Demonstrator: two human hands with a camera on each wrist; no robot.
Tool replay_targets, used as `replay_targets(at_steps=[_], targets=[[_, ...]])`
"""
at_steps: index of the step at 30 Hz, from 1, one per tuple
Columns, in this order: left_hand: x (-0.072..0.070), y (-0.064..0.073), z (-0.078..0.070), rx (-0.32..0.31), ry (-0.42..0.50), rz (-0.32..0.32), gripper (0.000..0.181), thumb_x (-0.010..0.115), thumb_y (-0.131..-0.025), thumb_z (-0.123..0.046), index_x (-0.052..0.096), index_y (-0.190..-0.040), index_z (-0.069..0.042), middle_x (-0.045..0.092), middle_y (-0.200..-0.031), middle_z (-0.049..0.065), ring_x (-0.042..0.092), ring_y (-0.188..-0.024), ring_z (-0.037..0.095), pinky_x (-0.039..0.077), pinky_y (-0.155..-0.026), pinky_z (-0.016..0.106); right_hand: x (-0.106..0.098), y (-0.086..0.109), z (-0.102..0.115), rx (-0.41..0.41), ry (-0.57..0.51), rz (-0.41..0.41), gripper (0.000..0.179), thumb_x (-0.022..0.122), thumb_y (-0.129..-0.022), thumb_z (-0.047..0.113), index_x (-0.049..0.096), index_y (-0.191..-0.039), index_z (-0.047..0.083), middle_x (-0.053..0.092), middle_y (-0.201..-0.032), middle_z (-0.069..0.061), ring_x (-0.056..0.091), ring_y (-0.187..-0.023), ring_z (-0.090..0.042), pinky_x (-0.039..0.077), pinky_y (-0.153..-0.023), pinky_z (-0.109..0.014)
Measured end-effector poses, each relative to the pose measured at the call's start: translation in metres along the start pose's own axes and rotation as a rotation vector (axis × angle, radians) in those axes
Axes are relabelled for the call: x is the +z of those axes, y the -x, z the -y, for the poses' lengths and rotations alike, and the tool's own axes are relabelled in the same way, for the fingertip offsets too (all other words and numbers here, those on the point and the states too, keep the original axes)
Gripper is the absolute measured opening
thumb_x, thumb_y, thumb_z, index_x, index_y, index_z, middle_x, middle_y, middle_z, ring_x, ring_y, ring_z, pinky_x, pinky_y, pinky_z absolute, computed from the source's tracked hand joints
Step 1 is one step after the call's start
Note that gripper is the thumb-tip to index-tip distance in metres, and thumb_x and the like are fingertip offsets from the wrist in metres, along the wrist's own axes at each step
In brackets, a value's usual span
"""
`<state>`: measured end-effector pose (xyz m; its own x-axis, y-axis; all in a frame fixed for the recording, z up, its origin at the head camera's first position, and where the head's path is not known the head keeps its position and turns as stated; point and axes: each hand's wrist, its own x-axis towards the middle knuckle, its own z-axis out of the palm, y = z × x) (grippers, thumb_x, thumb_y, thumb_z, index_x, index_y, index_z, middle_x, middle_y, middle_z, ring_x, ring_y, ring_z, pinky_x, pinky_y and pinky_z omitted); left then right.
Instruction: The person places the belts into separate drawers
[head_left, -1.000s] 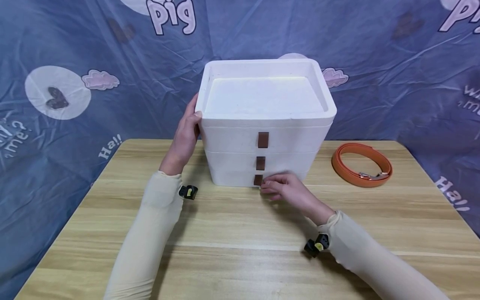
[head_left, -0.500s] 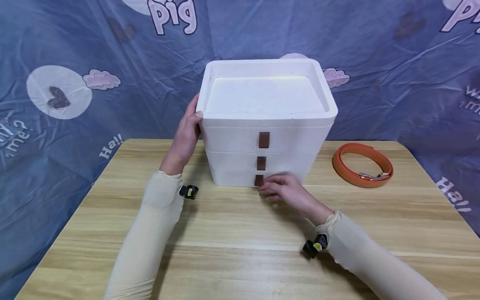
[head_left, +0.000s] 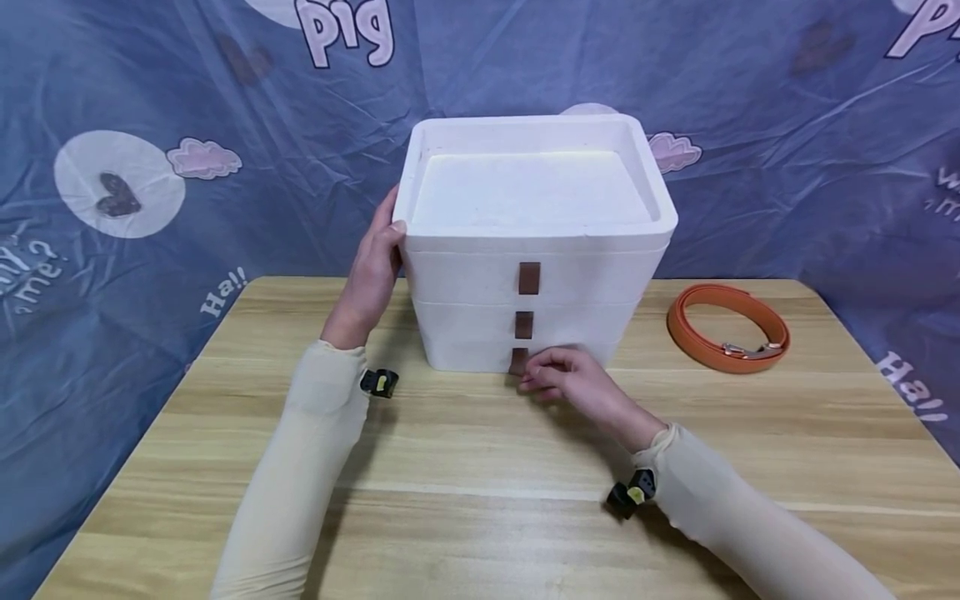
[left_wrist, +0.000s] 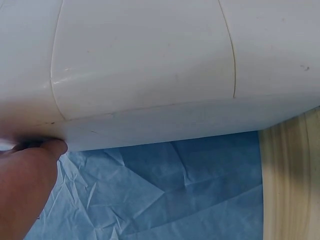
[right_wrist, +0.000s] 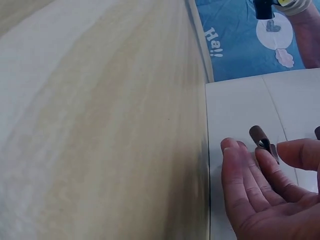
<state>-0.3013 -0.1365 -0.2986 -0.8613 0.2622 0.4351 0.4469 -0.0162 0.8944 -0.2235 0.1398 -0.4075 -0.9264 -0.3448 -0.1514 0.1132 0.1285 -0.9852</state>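
A white drawer unit (head_left: pixel 457 279) with an open-topped tray stands on the table, its drawers closed. Down its front run three brown pull tabs, one above another. My left hand (head_left: pixel 369 275) grips the unit's upper left side, thumb at the front of the rim; in the left wrist view a fingertip (left_wrist: pixel 59 146) lies against the far corner. At the lowest pull tab (head_left: pixel 519 360), my right hand (head_left: pixel 566 379) pinches with thumb and forefinger. In the right wrist view that tab (right_wrist: pixel 258 134) curls out as a loop with the forefinger at it, the other fingers extended alongside.
On the wooden table (head_left: pixel 450 500), right of the drawer unit, lies a coiled orange belt (head_left: pixel 690 333) with a metal buckle. Close behind the table hangs a blue printed cloth (head_left: pixel 300 167).
The right thumb and forefinger have shifted slightly at the lowest pull tab, which now tilts a little. The left hand and the drawer unit stay as they were.
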Motion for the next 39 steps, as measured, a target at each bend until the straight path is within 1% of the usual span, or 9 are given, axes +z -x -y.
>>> replay_targets(at_steps=[5, 10, 18, 25, 32, 36, 39], targets=[[0.0005, -0.0009, -0.0004, 0.006, 0.001, 0.002, 0.062, 0.029, -0.099, -0.024, 0.017, -0.158, -0.011, 0.024, -0.157, 0.006, 0.031, -0.136, 0.020, 0.024, -0.110, 0.039, 0.0004, -0.0007, -0.0015, -0.021, -0.016, -0.011, 0.031, 0.054, -0.097, 0.001, 0.053, -0.121, -0.019, 0.065, -0.108, -0.029, 0.065, -0.100, -0.039, 0.052, -0.085, -0.042], [0.0007, -0.0008, -0.0006, 0.005, 0.015, 0.000, 0.061, 0.029, -0.099, -0.022, 0.017, -0.158, -0.010, 0.024, -0.157, 0.006, 0.032, -0.136, 0.021, 0.025, -0.110, 0.038, 0.0031, -0.0028, -0.0010, 0.004, -0.036, -0.004, 0.033, 0.054, -0.097, 0.001, 0.052, -0.123, -0.020, 0.065, -0.109, -0.030, 0.066, -0.100, -0.039, 0.052, -0.085, -0.043], [0.0020, -0.0013, -0.0017, 0.013, 0.028, 0.006, 0.061, 0.029, -0.099, -0.022, 0.017, -0.158, -0.010, 0.025, -0.157, 0.006, 0.032, -0.136, 0.021, 0.026, -0.110, 0.038, 0.0063, -0.0072, 0.0001, 0.044, -0.045, 0.008, 0.028, 0.055, -0.099, 0.005, 0.059, -0.117, -0.015, 0.066, -0.108, -0.027, 0.067, -0.099, -0.036, 0.053, -0.083, -0.043], [0.0023, -0.0004, -0.0008, 0.004, 0.040, 0.000, 0.060, 0.029, -0.099, -0.021, 0.017, -0.158, -0.010, 0.025, -0.157, 0.006, 0.033, -0.134, 0.022, 0.026, -0.109, 0.038, 0.0079, -0.0077, 0.0006, 0.059, -0.063, 0.018, 0.028, 0.053, -0.100, 0.005, 0.057, -0.119, -0.015, 0.068, -0.107, -0.026, 0.067, -0.097, -0.035, 0.053, -0.082, -0.043], [0.0036, 0.0001, -0.0003, -0.006, 0.013, -0.001, 0.061, 0.028, -0.100, -0.023, 0.015, -0.158, -0.011, 0.023, -0.158, 0.005, 0.032, -0.135, 0.021, 0.027, -0.108, 0.039, 0.0066, -0.0081, -0.0001, 0.056, -0.058, 0.010, 0.026, 0.053, -0.100, 0.005, 0.059, -0.118, -0.014, 0.069, -0.105, -0.024, 0.068, -0.096, -0.034, 0.053, -0.081, -0.043], [0.0026, 0.0010, -0.0011, -0.024, -0.006, -0.006, 0.062, 0.030, -0.099, -0.026, 0.015, -0.158, -0.012, 0.023, -0.158, 0.005, 0.033, -0.135, 0.021, 0.027, -0.107, 0.040, 0.0065, -0.0079, 0.0003, 0.049, -0.061, 0.015, 0.024, 0.053, -0.099, 0.003, 0.060, -0.115, -0.015, 0.068, -0.104, -0.025, 0.068, -0.096, -0.036, 0.053, -0.081, -0.043], [0.0032, 0.0006, -0.0023, -0.026, -0.013, -0.012, 0.063, 0.031, -0.098, -0.026, 0.016, -0.158, -0.012, 0.024, -0.157, 0.006, 0.033, -0.134, 0.021, 0.027, -0.108, 0.040, 0.0063, -0.0073, 0.0018, 0.056, -0.059, 0.012, 0.023, 0.053, -0.099, 0.002, 0.061, -0.113, -0.014, 0.069, -0.103, -0.025, 0.068, -0.096, -0.036, 0.053, -0.081, -0.043]])
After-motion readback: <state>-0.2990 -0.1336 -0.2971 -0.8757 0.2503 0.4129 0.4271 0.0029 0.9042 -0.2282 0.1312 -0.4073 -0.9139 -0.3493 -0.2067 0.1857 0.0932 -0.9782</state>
